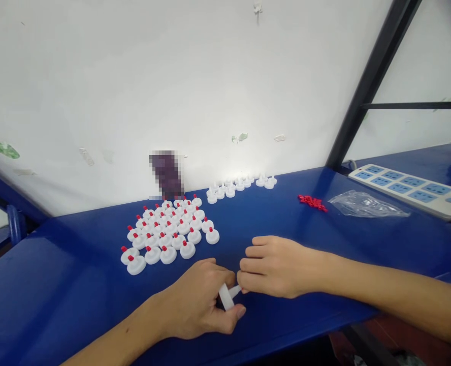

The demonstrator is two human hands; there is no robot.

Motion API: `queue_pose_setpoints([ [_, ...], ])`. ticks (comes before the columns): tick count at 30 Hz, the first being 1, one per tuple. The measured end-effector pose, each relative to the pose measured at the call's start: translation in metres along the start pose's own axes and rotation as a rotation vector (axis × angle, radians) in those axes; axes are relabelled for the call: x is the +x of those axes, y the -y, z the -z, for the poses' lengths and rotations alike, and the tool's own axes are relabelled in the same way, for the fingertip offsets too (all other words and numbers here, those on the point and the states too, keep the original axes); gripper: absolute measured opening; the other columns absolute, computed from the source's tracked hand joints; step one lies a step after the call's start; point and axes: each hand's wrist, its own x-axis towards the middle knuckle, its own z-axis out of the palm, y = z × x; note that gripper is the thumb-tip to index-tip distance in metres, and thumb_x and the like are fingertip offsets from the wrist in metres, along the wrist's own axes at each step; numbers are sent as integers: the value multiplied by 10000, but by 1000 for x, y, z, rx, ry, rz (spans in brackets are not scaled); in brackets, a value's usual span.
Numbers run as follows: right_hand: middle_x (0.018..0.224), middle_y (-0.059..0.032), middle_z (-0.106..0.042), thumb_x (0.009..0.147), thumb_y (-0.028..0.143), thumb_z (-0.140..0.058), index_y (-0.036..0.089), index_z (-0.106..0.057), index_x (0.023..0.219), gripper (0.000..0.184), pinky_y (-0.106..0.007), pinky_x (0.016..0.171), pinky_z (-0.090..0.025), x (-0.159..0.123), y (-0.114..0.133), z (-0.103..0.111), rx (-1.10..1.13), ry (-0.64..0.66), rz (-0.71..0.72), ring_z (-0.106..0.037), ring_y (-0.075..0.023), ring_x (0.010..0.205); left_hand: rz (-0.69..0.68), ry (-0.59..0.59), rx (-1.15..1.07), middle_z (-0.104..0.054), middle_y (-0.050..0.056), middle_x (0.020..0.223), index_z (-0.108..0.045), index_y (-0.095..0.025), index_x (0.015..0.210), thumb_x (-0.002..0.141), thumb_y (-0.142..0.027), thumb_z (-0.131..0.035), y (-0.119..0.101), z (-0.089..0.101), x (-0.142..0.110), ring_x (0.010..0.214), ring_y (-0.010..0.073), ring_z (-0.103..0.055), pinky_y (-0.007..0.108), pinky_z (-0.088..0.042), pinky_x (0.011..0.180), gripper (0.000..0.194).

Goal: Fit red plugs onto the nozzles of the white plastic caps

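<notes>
In the head view, low centre, your left hand [206, 300] grips a white cap [226, 297] by its rim; your right hand [273, 267], fingers curled, meets its nozzle tip. No writing is legible; the pixelated patch left of centre hides any.

The broad flat tabletop [248, 213] I'm looking at is deep blue — the round plastic caps with nozzle tips [168, 255] are white, tipped bright red, while the tipless round plastic caps [230, 192] are all white. The small plastic pieces [312, 203] are red too. The long plastic power strip [412, 189] is off-white with light-blue panels — and the painted wall [210, 76] is whitish, flecked green.
</notes>
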Motion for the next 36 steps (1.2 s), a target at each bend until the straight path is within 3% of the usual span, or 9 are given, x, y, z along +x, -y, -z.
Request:
queue_pose_setpoints([
  [3,665,7,-541,995,168,-433,176,-601,847,224,-331,577,-231,0,0,0,5,-18,31,-415,-154,603,-2,21,-37,-492,-59,608,-367,-201,665,782,-260,-584,-2,2,-2,567,122,-393,282,-341,633,253],
  [9,637,12,-505,992,158,-429,161,-598,843,225,-326,559,-213,0,-1,-1,-11,-84,12,-386,-147,597,152,63,-254,-379,-68,633,-368,-210,712,814,-248,-562,-3,6,-4,568,109,-308,241,-271,507,222],
  [16,688,6,-538,1025,179,-368,177,-558,836,268,-292,635,-337,0,3,-8,193,55,-82,-393,-149,610,106,21,100,-574,-23,714,-496,-193,743,807,-249,-632,-2,11,-2,638,149,-510,262,-361,597,161],
  [23,727,12,-585,976,131,-438,189,-542,840,181,-278,647,-353,2,3,-4,375,249,-202,-434,-140,619,-14,-114,369,-602,-3,704,-491,-201,756,812,-284,-632,8,-2,1,627,185,-561,300,-395,613,174],
  [28,727,8,-560,1056,257,-346,186,-515,829,292,-259,658,-368,3,-3,3,530,253,-277,-443,-137,644,-69,-241,420,-595,-1,706,-458,-212,778,854,-322,-572,15,-10,2,615,183,-561,301,-386,592,175],
  [36,714,11,-565,1051,297,-360,179,-567,831,324,-288,700,-367,4,-4,19,592,261,-341,-467,-138,658,-98,-354,612,-548,-8,703,-420,-220,788,888,-294,-510,8,-9,4,583,177,-536,312,-374,559,154],
])
